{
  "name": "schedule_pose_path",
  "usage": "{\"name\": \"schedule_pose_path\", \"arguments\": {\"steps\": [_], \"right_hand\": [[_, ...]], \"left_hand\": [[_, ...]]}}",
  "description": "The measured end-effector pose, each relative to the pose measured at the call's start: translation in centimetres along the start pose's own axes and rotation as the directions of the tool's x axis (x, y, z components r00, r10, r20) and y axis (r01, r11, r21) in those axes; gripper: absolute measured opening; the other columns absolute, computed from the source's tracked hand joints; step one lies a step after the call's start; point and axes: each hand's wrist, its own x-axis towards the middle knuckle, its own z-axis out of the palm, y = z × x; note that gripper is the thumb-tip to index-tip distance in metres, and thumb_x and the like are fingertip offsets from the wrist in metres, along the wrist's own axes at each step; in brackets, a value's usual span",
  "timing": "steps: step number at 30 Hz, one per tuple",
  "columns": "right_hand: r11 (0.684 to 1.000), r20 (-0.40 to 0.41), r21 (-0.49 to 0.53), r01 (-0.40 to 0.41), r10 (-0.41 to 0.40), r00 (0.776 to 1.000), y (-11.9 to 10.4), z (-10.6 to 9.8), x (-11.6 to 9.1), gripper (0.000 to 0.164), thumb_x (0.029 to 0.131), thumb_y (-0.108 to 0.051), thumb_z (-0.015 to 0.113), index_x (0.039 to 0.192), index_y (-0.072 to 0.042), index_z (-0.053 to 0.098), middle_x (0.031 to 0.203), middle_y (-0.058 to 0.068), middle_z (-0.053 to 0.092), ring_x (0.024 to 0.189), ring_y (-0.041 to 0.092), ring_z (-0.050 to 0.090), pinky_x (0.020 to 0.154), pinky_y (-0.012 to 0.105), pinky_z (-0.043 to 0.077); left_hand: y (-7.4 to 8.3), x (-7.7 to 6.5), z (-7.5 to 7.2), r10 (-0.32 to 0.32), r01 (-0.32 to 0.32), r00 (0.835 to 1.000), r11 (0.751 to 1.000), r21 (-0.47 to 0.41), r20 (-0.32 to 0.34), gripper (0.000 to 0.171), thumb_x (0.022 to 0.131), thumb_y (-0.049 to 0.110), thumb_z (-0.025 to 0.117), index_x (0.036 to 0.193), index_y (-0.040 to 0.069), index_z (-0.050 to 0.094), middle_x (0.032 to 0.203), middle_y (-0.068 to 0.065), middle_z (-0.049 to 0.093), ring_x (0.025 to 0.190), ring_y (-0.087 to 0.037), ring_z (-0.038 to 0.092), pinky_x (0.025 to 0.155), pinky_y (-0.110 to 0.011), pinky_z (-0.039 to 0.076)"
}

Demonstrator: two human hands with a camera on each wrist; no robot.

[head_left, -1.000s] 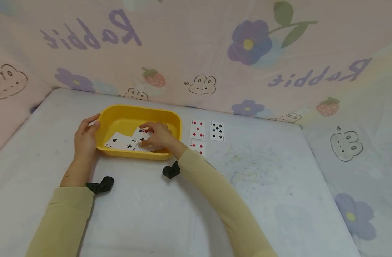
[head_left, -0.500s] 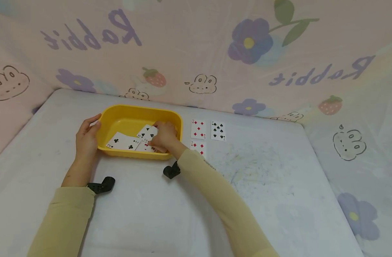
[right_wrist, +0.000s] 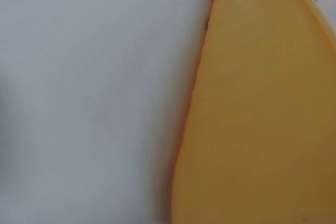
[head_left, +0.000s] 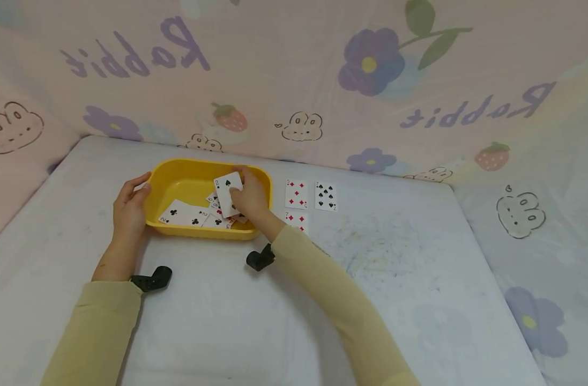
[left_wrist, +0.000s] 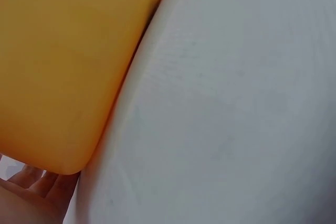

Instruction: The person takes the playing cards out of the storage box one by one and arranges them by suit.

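A yellow plastic tray (head_left: 211, 232) lies on the white table, with several playing cards (head_left: 180, 212) spread in its front half. My left hand (head_left: 129, 206) holds the tray's left end, thumb and fingers at the rim. In the left wrist view, the fingers (left_wrist: 44, 184) sit against the tray's end wall. Over the tray's right half, my right hand (head_left: 250, 195) pinches a two of spades (head_left: 224, 192), thumb on its face. The held card tilts above the pile and covers part of it. The right wrist view shows the tray's outer wall (right_wrist: 257, 103), not my right hand.
Right of the tray lie a five of diamonds (head_left: 296, 194), a seven of spades (head_left: 326, 197) and a seven of diamonds (head_left: 296, 221), the last partly behind my right sleeve (head_left: 322, 268). A patterned cloth (head_left: 274, 64) hangs behind the table.
My right hand has shifted right among the cards and lifted the two of spades from the pile. Other cards in the pile have shifted. The left hand stays at the tray's end.
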Motion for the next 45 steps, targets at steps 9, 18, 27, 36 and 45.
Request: {"name": "schedule_pose_path", "arguments": {"steps": [9,18,27,36,45], "right_hand": [[0.972,-0.037,0.234,0.023,-0.015,0.999,0.6,-1.5,-0.4,0.044,0.093,-0.011,0.063,0.133,-0.025,0.052,0.117,0.006,0.06,0.094,0.015,0.058,0.082,0.025,0.052],[0.912,-0.032,0.408,0.037,-0.026,0.999,0.6,-3.8,-1.8,0.043,0.09,-0.007,0.065,0.13,-0.022,0.056,0.112,0.01,0.065,0.089,0.019,0.065,0.08,0.031,0.056],[0.901,-0.082,0.422,0.104,-0.077,0.994,3.5,-5.9,-2.6,0.046,0.089,-0.001,0.062,0.133,-0.014,0.052,0.107,0.016,0.064,0.087,0.02,0.066,0.076,0.027,0.055],[0.93,-0.152,0.346,0.127,-0.078,0.985,7.1,-8.2,-3.4,0.045,0.088,-0.003,0.064,0.13,-0.014,0.054,0.086,0.005,0.054,0.054,0.007,0.043,0.057,0.016,0.042],[0.951,-0.17,0.304,0.055,-0.002,0.985,10.8,-10.5,-4.4,0.046,0.088,-0.002,0.063,0.133,-0.011,0.053,0.087,0.005,0.049,0.056,0.006,0.039,0.057,0.019,0.038]], "left_hand": [[-0.1,0.2,0.0,-0.018,0.018,1.0,1.0,0.008,0.006,0.036,0.098,0.037,0.052,0.133,0.034,0.056,0.111,0.016,0.051,0.101,-0.002,0.045,0.084,-0.007,0.04],[-0.1,0.1,0.1,-0.004,0.004,1.0,1.0,0.008,-0.005,0.034,0.098,0.035,0.053,0.132,0.033,0.057,0.1,0.017,0.052,0.094,0.0,0.046,0.074,-0.005,0.039],[-0.2,0.2,-0.1,-0.007,0.008,1.0,0.999,-0.054,0.017,0.035,0.097,0.033,0.054,0.132,0.032,0.057,0.1,0.016,0.052,0.093,0.0,0.046,0.075,-0.005,0.04],[-0.1,0.2,-0.3,-0.027,0.028,0.999,0.997,-0.067,0.021,0.036,0.097,0.034,0.055,0.133,0.032,0.057,0.102,0.019,0.053,0.096,0.0,0.046,0.081,-0.005,0.04],[-0.2,0.2,0.0,-0.024,0.025,1.0,0.997,-0.069,0.009,0.035,0.097,0.033,0.054,0.132,0.032,0.058,0.116,0.016,0.054,0.105,0.0,0.046,0.093,-0.006,0.038]]}}
